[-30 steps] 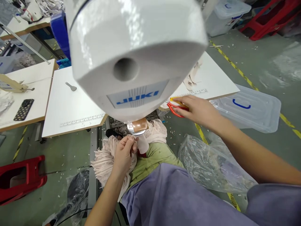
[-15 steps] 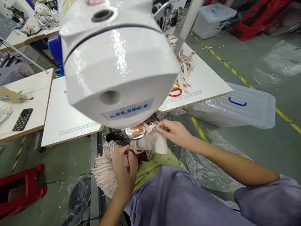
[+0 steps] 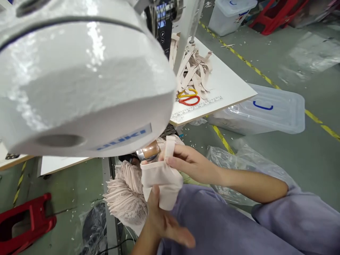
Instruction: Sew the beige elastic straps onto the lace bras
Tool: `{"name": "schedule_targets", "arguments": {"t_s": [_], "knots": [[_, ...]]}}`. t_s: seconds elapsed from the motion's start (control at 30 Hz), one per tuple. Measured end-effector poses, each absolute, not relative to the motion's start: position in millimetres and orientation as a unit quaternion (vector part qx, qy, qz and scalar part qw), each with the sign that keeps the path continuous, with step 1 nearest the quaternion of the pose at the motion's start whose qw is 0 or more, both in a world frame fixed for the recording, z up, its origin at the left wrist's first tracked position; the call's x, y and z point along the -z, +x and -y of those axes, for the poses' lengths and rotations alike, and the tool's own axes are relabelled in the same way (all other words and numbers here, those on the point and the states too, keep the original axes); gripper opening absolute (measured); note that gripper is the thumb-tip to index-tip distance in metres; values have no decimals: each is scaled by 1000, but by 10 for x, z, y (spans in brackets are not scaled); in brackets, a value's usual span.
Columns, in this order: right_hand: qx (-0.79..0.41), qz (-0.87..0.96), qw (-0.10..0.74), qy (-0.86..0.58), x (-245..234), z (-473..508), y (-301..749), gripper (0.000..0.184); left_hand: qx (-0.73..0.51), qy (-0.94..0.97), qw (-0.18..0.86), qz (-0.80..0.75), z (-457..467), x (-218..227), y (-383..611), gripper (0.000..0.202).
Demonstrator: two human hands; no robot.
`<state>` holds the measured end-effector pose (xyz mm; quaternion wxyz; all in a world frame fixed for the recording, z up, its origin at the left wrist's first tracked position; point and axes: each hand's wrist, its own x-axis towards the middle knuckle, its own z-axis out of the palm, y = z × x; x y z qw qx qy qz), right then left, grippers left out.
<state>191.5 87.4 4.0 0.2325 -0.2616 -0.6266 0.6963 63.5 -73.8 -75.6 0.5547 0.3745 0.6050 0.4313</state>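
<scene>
In front of my body is a beige fabric garment piece (image 3: 160,177) with a narrow strap (image 3: 170,146) standing up at its top edge. My right hand (image 3: 191,163) pinches it at the base of this strap. Against its lower front rests the thumb of my left hand (image 3: 159,219); fingertips show at the top left edge, and other fingers stretch out below. A thick bundle of pleated beige lace pieces (image 3: 126,194) lies just left of the fabric. Behind my hands, the sewing machine's shiny arm end (image 3: 148,150) is partly covered by beige cloth.
The large white sewing machine head (image 3: 87,81) fills the upper left. On the white table (image 3: 225,85) lie beige strips (image 3: 195,69), scissors with red and yellow handles (image 3: 189,97) and a printed ruler. A lidded clear bin (image 3: 276,109) and plastic sheeting (image 3: 225,166) are at right; a red stool (image 3: 29,219) is at left.
The fabric piece has been raised and spread toward me, its strap now upright. My left hand has moved right from beside the lace bundle onto the fabric. The view has shifted, with the machine head looming closer.
</scene>
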Motion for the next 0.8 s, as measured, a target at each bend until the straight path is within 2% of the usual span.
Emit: {"name": "schedule_targets", "arguments": {"t_s": [0.03, 0.1, 0.17, 0.2, 0.33, 0.43, 0.63, 0.8], "knots": [[-621, 690, 264, -263, -32, -966, 1860, 23, -463, 430, 465, -620, 690, 752, 559, 139], [-487, 762, 322, -281, 38, -1127, 1731, 15, -478, 557, 235, -638, 552, 715, 429, 118], [-455, 756, 349, -317, 142, -1236, 1611, 8, -403, 640, 81, -649, 407, 635, 339, 94], [-487, 731, 348, -328, 190, -1271, 1565, 9, -356, 660, 52, -660, 348, 586, 312, 88], [-719, 545, 312, -298, 258, -1312, 1493, 17, -243, 683, 5, -688, 253, 420, 298, 80], [-787, 471, 284, -279, 212, -1302, 1522, 9, -215, 687, -8, -695, 270, 350, 324, 77], [-748, 535, 246, -307, 198, -1386, 1572, 13, -174, 676, 16, -716, 300, 251, 334, 67], [-569, 706, 317, -280, 247, -1590, 1490, 11, -145, 669, 48, -728, 251, 143, 295, 60]]}}
